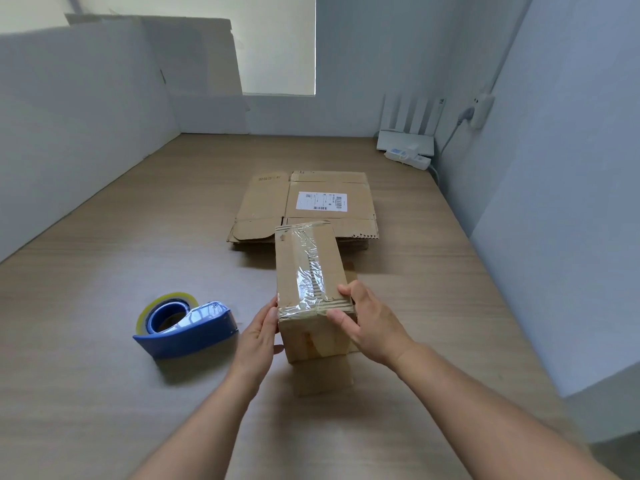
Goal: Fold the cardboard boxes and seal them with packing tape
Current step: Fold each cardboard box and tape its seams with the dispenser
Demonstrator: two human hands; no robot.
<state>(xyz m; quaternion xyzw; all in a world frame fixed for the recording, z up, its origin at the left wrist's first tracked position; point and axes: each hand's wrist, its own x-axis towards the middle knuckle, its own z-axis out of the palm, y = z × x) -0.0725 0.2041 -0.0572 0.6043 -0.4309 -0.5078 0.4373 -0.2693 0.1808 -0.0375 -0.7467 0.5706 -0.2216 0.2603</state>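
A small folded cardboard box point(304, 265) is held just above the wooden table, with a strip of clear tape running along its top seam. My left hand point(258, 336) presses flat against its left side near the front corner. My right hand point(367, 323) grips the right front corner, thumb on the front face and fingers on the top edge. An open flap hangs below the box's front end. A blue tape dispenser point(185, 327) with a roll of clear tape lies on the table to the left, apart from both hands.
A stack of flattened cardboard boxes point(304, 209), the top one bearing a white shipping label, lies behind the held box. A white router point(405, 140) and power strip point(408, 156) sit at the back right corner. White walls close in the table point(104, 393) on left, back and right.
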